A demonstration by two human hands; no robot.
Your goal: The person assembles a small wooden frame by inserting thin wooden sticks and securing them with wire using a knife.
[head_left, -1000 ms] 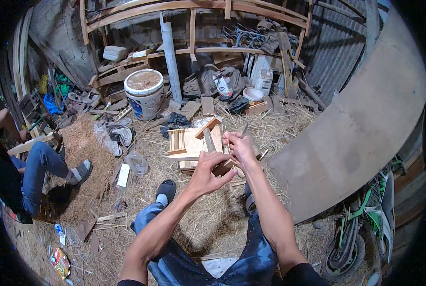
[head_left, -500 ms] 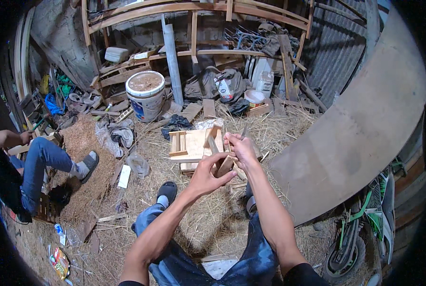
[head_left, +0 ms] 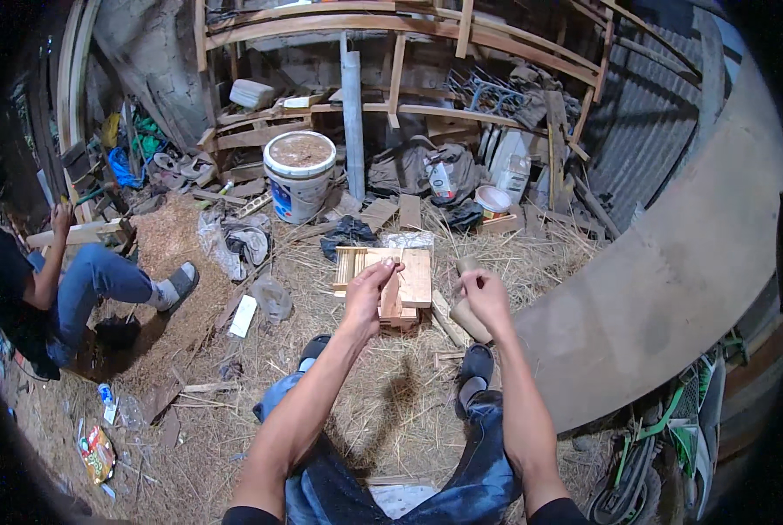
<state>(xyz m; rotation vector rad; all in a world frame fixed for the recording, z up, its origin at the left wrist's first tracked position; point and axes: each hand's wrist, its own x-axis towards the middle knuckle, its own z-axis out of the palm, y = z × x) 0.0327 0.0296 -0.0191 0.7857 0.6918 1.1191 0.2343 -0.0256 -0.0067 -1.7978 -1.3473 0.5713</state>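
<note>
The hands, together half a second ago, now stand apart, suggesting a break in two-handed work. The left hand point(head_left: 369, 297) pinches a brown piece of wood point(head_left: 392, 299) above the pale wooden board point(head_left: 416, 278). The right hand point(head_left: 486, 302) is curled before a round wooden piece point(head_left: 469, 322); whether it grips this cannot be told.

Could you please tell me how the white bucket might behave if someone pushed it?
The bucket probably feels stiff, as it looks evenly round. It may be heavy if the brown material across its top goes deep, which is hidden. Standing upright and wide for its height, it seems unlikely to tip under a light push.
</note>
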